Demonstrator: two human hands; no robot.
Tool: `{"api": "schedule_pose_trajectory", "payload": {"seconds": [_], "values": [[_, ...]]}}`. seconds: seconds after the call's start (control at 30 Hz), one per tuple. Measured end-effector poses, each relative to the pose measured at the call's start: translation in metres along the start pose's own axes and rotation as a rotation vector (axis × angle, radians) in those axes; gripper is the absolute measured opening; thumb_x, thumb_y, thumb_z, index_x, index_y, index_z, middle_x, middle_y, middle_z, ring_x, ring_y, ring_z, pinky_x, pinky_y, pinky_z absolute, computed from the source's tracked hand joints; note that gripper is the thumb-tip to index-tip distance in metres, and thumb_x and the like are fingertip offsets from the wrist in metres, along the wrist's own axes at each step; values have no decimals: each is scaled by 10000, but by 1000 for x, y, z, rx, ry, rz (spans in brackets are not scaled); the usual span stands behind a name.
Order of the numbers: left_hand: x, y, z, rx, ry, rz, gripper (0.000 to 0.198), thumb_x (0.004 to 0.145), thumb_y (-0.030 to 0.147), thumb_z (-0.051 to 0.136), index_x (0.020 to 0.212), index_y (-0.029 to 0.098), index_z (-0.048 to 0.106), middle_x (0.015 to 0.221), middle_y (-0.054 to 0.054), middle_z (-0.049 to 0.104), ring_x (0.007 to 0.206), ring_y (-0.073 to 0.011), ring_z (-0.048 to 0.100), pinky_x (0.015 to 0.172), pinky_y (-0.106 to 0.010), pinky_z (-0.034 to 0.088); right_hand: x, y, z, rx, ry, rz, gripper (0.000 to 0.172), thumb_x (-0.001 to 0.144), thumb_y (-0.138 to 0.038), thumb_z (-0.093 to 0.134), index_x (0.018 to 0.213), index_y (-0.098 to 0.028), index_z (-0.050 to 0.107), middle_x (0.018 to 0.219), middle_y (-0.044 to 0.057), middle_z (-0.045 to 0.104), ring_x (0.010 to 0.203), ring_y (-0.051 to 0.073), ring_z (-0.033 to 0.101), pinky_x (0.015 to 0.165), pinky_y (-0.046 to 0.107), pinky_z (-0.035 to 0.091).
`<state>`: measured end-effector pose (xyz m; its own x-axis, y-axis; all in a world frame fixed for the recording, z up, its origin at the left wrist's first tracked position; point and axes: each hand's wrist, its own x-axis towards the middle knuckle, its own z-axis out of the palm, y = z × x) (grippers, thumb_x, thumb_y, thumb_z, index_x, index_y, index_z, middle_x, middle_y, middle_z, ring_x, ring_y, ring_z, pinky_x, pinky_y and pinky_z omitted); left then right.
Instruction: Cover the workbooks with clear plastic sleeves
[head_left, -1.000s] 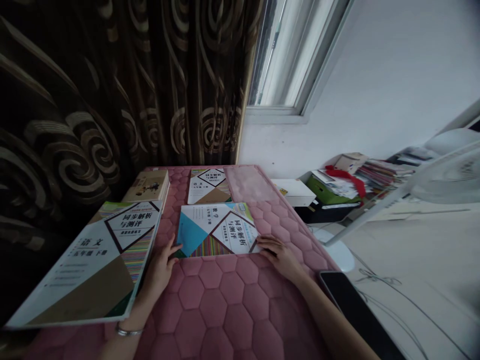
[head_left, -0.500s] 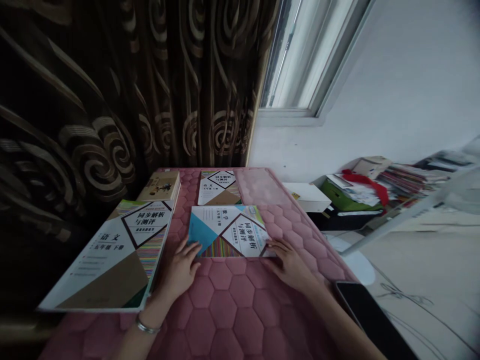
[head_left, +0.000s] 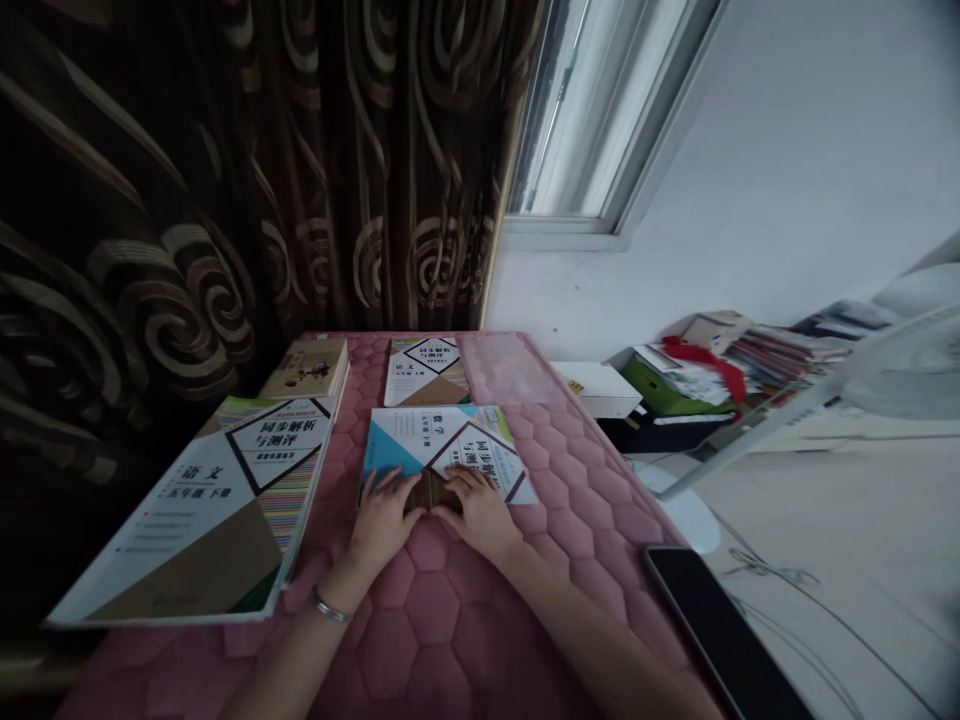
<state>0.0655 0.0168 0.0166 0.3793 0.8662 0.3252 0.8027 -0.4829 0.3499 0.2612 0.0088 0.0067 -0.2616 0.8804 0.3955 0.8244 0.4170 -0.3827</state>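
Note:
A workbook (head_left: 450, 430) with a white cover, a blue corner and a dark diamond outline lies flat on the pink quilted cloth. My left hand (head_left: 384, 515) rests on its near edge, fingers spread over the blue part and thumb at the edge. Close beside it, my right hand (head_left: 480, 510) lies on the same edge with fingers stretched over the cover. The two thumbs nearly meet. A similar smaller-looking workbook (head_left: 427, 370) lies just behind. To the left, a larger-looking workbook (head_left: 202, 510) tops a stack.
A brown-covered book (head_left: 307, 370) sits on a pile at the far left. A dark phone or tablet (head_left: 724, 630) lies along the right edge. Beyond that edge stand a white box (head_left: 600, 385), a green bin (head_left: 671, 385) of papers and a white fan-like stand (head_left: 757, 450). A patterned curtain (head_left: 300, 150) hangs behind.
Both hands have slid inward along the workbook's near edge, the right one leftward from its right corner, the left one toward the middle. The view has shifted slightly; the books stay in place.

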Motion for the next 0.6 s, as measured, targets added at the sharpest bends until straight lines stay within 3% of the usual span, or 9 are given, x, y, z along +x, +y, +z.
{"api": "schedule_pose_trajectory", "payload": {"seconds": [0.23,0.4,0.6], "values": [[-15,-30,-17,18,62,-50,394,791,151,671,1168,265,659,1138,-82,716,1106,-274,624,981,-479,452,-29,55,-32,12,26,30,110,849,-286,671,939,-231,699,1189,78,683,1182,260,578,995,462,477],[-29,-60,-21,-101,105,-20,270,802,103,593,989,238,734,1084,-58,739,1007,-226,679,931,-402,534,-50,101,-60,122,41,37,116,872,-268,620,905,-226,722,1125,81,712,1107,242,626,982,463,496],[-31,-74,-13,-192,128,-27,297,818,116,533,953,253,759,1083,-32,748,991,-192,694,917,-376,562,-54,116,-58,231,40,41,165,887,-275,591,941,-234,742,1131,74,718,1114,226,625,1010,465,481]]}}
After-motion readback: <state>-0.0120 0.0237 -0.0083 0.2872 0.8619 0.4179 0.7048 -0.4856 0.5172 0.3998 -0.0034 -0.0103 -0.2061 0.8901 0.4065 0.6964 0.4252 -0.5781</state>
